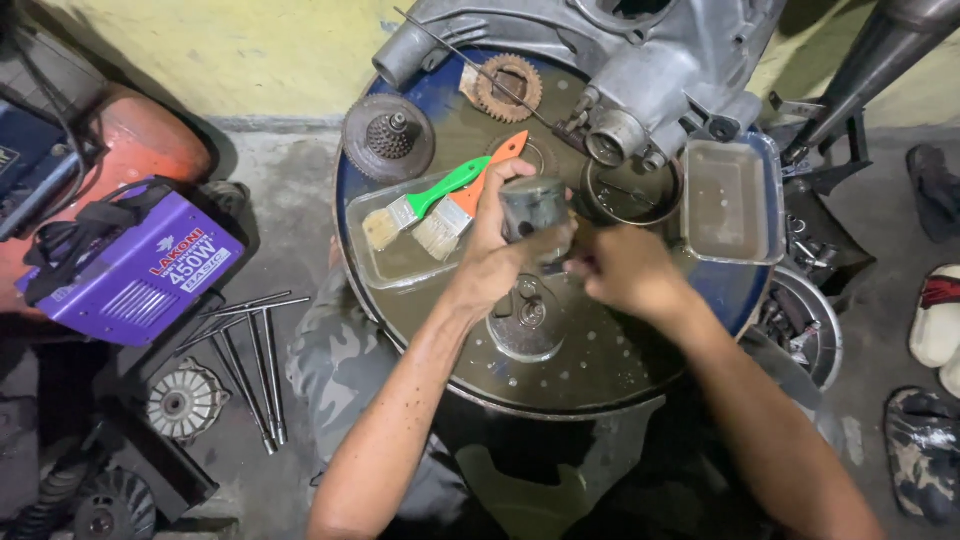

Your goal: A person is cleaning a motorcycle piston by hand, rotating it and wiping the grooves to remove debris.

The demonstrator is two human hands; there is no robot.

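Grip: left hand (497, 250) is wrapped around a grey metal cylinder (533, 208), holding it upright above the drum top; right hand (622, 268) is closed at the cylinder's lower right side, its fingertips blurred, so what it pinches cannot be told.
Held part: the cylinder sits near the middle of the blue drum (352, 215), just off its surface, between the two hands.
Far left: a purple welding machine (135, 262) lies on the floor, well apart from the drum.
Left floor: long metal rods (250, 350) lie beside a round finned part (183, 402).
Drum, left side: a clear tray (395, 262) holds two paintbrushes, one with a green handle (425, 198), one with an orange handle (472, 195), just beside the left hand.
Drum, far side: a dark gear cluster (389, 137) and a rusty toothed gear (508, 88) rest near the rim.
Drum, near side: a round metal plate (527, 318) lies flat under the hands.
Right of centre: a silver engine casing (640, 70) overhangs the drum's far edge.
Right: an empty clear container (732, 200) stands at the drum's right edge.
Far right: sandals (935, 315) lie on the floor.
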